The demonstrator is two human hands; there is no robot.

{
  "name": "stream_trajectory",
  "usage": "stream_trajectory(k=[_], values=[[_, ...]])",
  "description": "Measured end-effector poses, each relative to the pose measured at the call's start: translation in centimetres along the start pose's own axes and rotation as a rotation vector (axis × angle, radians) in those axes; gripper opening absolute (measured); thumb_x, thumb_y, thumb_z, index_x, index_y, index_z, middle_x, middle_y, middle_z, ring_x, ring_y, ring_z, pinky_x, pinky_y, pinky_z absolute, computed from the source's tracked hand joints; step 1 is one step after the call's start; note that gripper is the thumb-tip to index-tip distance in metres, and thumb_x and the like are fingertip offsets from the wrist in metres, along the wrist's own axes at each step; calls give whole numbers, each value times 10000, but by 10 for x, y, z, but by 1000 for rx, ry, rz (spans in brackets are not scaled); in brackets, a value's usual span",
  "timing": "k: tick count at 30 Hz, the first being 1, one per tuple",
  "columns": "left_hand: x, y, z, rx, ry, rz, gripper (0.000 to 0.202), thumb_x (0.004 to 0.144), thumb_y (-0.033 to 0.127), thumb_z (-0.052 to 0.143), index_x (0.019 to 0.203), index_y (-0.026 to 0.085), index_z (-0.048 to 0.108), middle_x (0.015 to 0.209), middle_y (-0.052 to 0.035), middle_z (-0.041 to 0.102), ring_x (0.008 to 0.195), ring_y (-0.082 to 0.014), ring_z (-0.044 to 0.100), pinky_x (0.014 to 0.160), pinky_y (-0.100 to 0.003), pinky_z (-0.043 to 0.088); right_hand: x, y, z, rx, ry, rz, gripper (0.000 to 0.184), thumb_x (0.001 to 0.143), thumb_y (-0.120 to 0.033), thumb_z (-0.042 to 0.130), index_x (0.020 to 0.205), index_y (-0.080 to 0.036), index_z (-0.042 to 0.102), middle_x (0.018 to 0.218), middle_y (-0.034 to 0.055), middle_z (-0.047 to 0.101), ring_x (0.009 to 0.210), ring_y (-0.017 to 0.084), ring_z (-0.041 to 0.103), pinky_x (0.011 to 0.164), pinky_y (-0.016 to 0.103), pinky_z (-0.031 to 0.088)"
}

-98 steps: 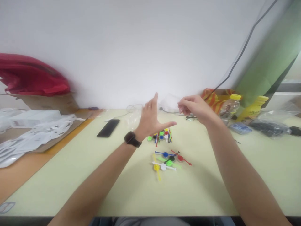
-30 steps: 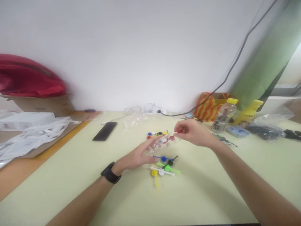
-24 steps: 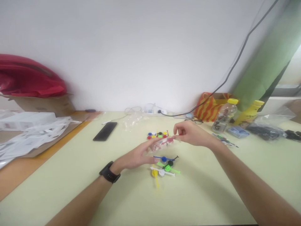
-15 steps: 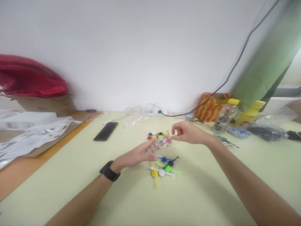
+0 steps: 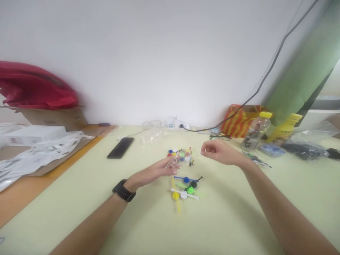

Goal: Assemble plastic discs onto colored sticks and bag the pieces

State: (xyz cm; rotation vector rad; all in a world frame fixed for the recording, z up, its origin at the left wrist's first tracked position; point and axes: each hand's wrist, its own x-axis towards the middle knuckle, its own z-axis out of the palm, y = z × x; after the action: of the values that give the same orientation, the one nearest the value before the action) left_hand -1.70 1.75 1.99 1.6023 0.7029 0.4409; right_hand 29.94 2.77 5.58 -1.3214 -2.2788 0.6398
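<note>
My left hand (image 5: 155, 172) rests low over the pale green table (image 5: 79, 198), a black watch on its wrist. Its fingertips pinch a small clear plastic bag (image 5: 177, 160) with coloured bits inside. Just behind the bag lies a cluster of coloured discs and pins (image 5: 183, 154). Nearer me, beside my left fingers, is a loose pile of blue, black, green, white and yellow pin pieces (image 5: 186, 186). My right hand (image 5: 217, 152) hovers to the right of the bag, apart from it, fingers curled in with nothing showing in them.
A black phone (image 5: 120, 147) lies at the left back. White plastic bags (image 5: 37, 156) and a red bag (image 5: 34, 86) sit far left. Two yellow-capped bottles (image 5: 256, 129), an orange striped bag (image 5: 236, 120), glasses (image 5: 220, 137) and a cable stand at the back right.
My right hand was pinching a red piece at the bag's mouth; it has now drawn back to the right without it. The left hand has kept hold of the bag, shifting slightly.
</note>
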Motion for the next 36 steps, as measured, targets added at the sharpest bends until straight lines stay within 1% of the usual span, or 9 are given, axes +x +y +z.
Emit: stream_trajectory(k=[5, 10, 14, 18, 22, 26, 29, 32, 36], values=[[0, -4, -4, 38, 4, -20, 677, 970, 498, 614, 1584, 364, 363, 1689, -45, 301, 1509, -335, 378, 1203, -512, 359, -17, -3, 27, 48, -183, -53, 111, 868, -256, 639, 870, -193, 730, 749, 18, 675, 680, 165, 576, 622, 269, 428], [1, -1, -3, 44, -11, 5, 648, 998, 534, 546, 1591, 360, 351, 1641, -81, 386, 1454, -330, 439, 1124, -493, 423, -17, -20, 68, 86, -138, -81, 123, 909, -238, 621, 898, -186, 732, 861, 47, 725, 759, 179, 610, 699, 289, 457], [2, 2, -4, 77, 0, 27, 617, 1001, 557, 527, 1567, 342, 407, 1433, -116, 566, 1173, -276, 596, 938, -415, 486, -13, -30, 89, 68, -139, -79, 98, 881, -231, 672, 949, -199, 733, 904, 40, 734, 788, 183, 626, 699, 285, 448], [2, 0, -6, 82, 25, 11, 602, 998, 555, 537, 1555, 357, 425, 1289, -92, 611, 959, -203, 586, 816, -345, 461, -7, -32, 97, 47, -110, -78, 113, 855, -190, 684, 963, -207, 711, 914, 26, 721, 797, 178, 621, 694, 275, 434], [2, -2, -7, 71, 34, 25, 641, 983, 572, 545, 1565, 336, 414, 1294, -107, 617, 990, -223, 589, 834, -356, 467, -6, -32, 94, 73, -182, -123, 142, 878, -136, 618, 953, -206, 716, 847, 11, 703, 704, 150, 586, 629, 257, 407], [1, -1, -9, 76, 27, 36, 607, 997, 564, 522, 1550, 327, 440, 1315, -110, 609, 991, -227, 591, 823, -360, 467, -12, -32, 79, 153, -183, -116, 135, 904, -140, 585, 927, -199, 704, 809, 12, 689, 689, 151, 581, 638, 259, 425], [0, 1, -11, 59, 28, 40, 586, 1003, 570, 507, 1530, 315, 476, 1299, -116, 613, 990, -228, 585, 827, -366, 465, -20, -32, 62, 300, -203, -79, 95, 952, -249, 587, 949, -203, 669, 785, 9, 658, 679, 151, 567, 630, 260, 438], [-1, 2, -11, 22, 8, 25, 589, 1004, 575, 501, 1530, 311, 476, 1317, -120, 616, 991, -226, 584, 851, -377, 462, -28, -30, 43, 553, -183, -60, 188, 957, -384, 635, 984, -199, 610, 850, 31, 654, 758, 159, 590, 665, 262, 465], [-2, 2, -12, 21, -32, 32, 592, 1013, 566, 486, 1543, 303, 456, 1320, -124, 624, 1008, -228, 591, 847, -368, 457, -33, -22, 27, 762, -9, -20, 315, 981, -526, 601, 1028, -219, 546, 785, 7, 638, 569, 105, 467, 531, 237, 375]])
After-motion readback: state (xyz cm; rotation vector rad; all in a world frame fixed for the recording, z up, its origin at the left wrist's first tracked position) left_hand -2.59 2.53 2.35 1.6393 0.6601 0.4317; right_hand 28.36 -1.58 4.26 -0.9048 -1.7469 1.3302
